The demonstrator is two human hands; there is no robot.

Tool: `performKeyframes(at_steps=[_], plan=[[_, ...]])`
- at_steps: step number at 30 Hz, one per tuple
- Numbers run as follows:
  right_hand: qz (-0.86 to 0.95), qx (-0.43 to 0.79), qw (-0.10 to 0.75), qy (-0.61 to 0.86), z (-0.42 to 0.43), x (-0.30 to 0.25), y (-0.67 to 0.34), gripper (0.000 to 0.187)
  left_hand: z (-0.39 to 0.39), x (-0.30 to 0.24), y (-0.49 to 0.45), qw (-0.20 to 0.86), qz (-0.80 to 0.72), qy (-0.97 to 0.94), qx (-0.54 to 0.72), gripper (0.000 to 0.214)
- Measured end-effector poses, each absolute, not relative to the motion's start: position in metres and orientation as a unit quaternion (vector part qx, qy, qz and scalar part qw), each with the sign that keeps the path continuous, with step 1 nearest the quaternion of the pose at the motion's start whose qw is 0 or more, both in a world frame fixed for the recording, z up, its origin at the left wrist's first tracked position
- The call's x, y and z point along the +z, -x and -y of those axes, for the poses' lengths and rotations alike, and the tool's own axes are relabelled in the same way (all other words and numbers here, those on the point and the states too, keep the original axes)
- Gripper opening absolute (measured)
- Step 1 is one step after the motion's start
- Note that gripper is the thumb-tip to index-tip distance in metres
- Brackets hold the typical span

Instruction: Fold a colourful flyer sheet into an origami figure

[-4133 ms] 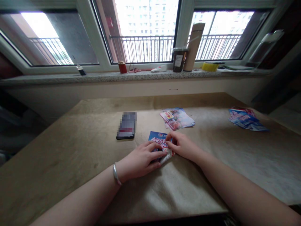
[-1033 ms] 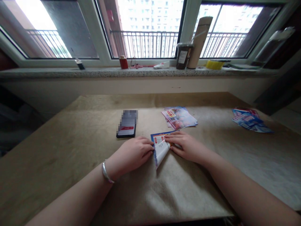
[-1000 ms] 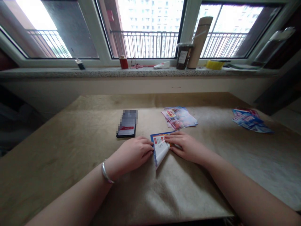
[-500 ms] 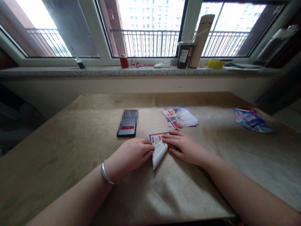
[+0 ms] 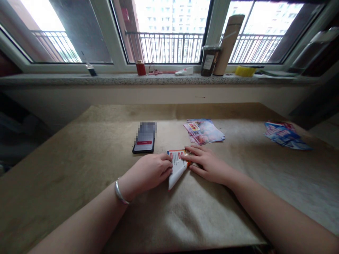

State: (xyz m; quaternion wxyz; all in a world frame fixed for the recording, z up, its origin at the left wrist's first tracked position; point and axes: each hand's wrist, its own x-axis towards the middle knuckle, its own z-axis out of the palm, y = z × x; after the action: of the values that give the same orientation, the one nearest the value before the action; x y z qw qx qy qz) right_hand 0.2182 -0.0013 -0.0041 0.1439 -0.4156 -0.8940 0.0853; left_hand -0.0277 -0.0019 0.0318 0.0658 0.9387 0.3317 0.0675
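One folded leaflet (image 5: 176, 170) lies on the desk (image 5: 79, 173), its white printed side up, tapering to a point towards the person. The left hand (image 5: 152, 171), a silver bracelet (image 5: 119, 194) at its wrist, rests with fingers curled and tips touching the leaflet's left edge; whether they pinch the paper cannot be told. The right hand (image 5: 208, 163) lies palm down with its fingers spread, fingertips on the leaflet's right side. Just beyond the left hand is a phone (image 5: 144, 146), part of its screen blurred out. A fanned pile of pink and pale-blue leaflets (image 5: 205, 132) lies beyond the right hand, and a blue-and-red pile (image 5: 286, 137) sits well apart at the far right. Behind, a dark lidded cup (image 5: 209, 62) and a tall tan cylinder (image 5: 228, 47) stand on the windowsill (image 5: 111, 80).
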Motion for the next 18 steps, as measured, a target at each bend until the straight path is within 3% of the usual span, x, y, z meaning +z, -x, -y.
performKeyframes(at_steps=[11,18], plan=[[0.863,0.148,0.228,0.427,-0.003,-0.003,-0.226,0.028,0.003,0.035,0.022,0.081,-0.321,-0.941,0.068,0.021],[0.864,0.139,0.228,0.427,-0.009,-0.01,-0.226,0.023,0.005,0.035,0.022,0.082,-0.338,-0.937,0.045,0.027]])
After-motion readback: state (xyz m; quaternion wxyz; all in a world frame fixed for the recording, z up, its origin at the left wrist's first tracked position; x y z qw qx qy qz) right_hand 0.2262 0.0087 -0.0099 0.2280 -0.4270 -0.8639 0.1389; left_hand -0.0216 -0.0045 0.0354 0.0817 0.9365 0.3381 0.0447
